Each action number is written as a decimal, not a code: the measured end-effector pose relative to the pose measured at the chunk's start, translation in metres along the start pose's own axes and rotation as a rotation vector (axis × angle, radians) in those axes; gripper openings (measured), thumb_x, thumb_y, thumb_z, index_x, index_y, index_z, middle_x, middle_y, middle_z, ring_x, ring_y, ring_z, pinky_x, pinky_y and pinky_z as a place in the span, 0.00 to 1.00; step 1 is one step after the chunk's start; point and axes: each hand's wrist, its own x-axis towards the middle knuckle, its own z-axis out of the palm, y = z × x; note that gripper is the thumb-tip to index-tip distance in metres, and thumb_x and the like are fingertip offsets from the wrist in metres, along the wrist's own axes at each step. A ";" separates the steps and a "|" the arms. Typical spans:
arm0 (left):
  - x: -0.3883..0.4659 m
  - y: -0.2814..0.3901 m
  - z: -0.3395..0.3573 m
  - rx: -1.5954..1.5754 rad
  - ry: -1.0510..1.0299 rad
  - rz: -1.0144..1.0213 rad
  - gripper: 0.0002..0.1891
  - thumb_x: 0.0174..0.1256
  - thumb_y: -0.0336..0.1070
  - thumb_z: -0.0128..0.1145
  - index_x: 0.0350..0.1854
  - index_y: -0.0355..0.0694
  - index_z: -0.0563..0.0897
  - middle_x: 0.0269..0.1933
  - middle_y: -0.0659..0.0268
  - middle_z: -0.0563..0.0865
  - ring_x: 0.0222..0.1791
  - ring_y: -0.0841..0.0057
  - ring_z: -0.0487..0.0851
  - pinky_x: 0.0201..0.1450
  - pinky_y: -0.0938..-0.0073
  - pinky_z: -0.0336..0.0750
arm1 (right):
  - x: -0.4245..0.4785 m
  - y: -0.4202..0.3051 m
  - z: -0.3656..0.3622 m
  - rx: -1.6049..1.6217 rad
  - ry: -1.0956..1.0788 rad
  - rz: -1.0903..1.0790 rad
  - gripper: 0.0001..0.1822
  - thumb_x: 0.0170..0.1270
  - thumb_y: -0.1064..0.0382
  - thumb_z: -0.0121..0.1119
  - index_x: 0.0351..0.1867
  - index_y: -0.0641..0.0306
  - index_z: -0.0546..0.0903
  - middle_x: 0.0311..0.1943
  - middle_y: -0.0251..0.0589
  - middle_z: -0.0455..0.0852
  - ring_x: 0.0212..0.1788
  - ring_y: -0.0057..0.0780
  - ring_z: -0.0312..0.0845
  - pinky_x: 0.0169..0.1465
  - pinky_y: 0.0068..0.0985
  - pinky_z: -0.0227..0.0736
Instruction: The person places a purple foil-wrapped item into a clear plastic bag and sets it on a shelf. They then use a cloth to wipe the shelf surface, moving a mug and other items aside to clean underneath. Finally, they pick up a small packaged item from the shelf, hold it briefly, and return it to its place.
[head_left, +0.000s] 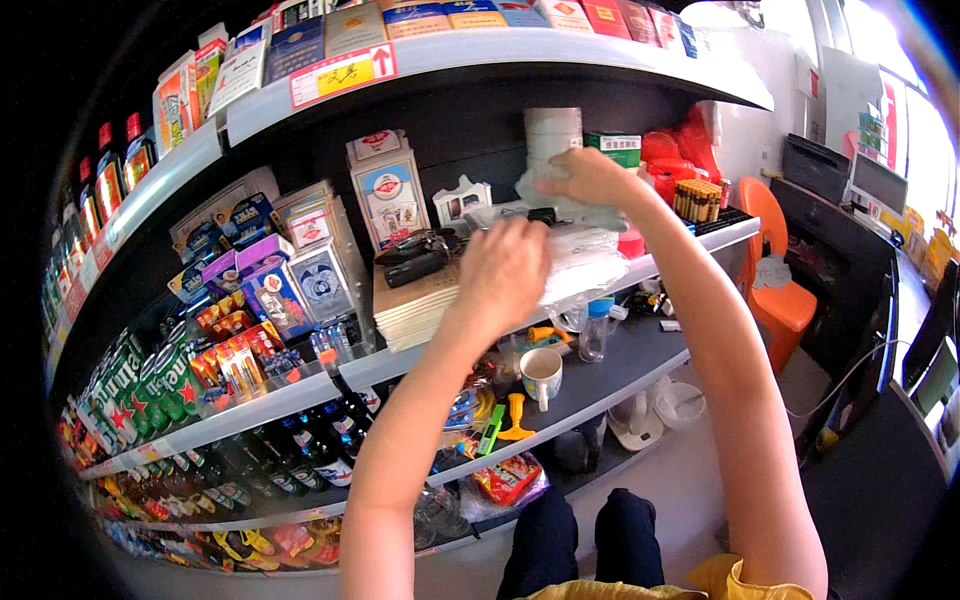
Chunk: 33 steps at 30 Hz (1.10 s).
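My right hand (585, 178) is at a stack of pale cylindrical rolls (553, 135) wrapped in thin plastic, at the back of the middle shelf; its fingers lie against the lower part. My left hand (506, 266), slightly blurred, hovers over the shelf's front part, fingers curled downward; whether it holds anything is hidden. Beneath and beside it lie a pile of white plastic bags (585, 262), a dark object (544, 217), and a stack of paper notebooks (409, 319) with black items (415, 268) on top. A playing-card display box (391, 199) stands at the left.
A green box (616, 148), red plastic bags (667, 154) and upright batteries (697, 200) are to the right. Below, a mug (541, 375) and a clear bottle (593, 334) stand on the lower shelf. The upper shelf's edge (487, 46) overhangs my hands. An orange chair (784, 300) stands at the right.
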 end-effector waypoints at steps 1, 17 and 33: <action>0.009 -0.006 -0.002 -0.033 0.015 -0.009 0.15 0.68 0.35 0.45 0.52 0.35 0.74 0.45 0.51 0.81 0.49 0.58 0.79 0.56 0.58 0.72 | -0.008 -0.001 0.005 -0.116 -0.017 0.032 0.29 0.59 0.38 0.56 0.45 0.65 0.83 0.42 0.60 0.84 0.46 0.51 0.81 0.51 0.39 0.75; 0.074 -0.025 0.013 -0.232 -0.186 -0.206 0.27 0.59 0.42 0.59 0.56 0.29 0.70 0.48 0.42 0.81 0.51 0.54 0.81 0.56 0.62 0.72 | -0.035 0.029 -0.013 0.435 0.470 0.206 0.27 0.54 0.44 0.60 0.36 0.72 0.84 0.32 0.63 0.84 0.40 0.55 0.82 0.48 0.39 0.74; 0.093 -0.089 0.017 -1.910 0.419 -0.743 0.08 0.65 0.29 0.55 0.38 0.30 0.72 0.34 0.58 0.73 0.27 0.73 0.74 0.23 0.76 0.77 | 0.033 -0.003 0.036 -0.032 -0.104 -0.024 0.27 0.54 0.42 0.56 0.43 0.65 0.84 0.42 0.59 0.84 0.47 0.52 0.80 0.54 0.39 0.73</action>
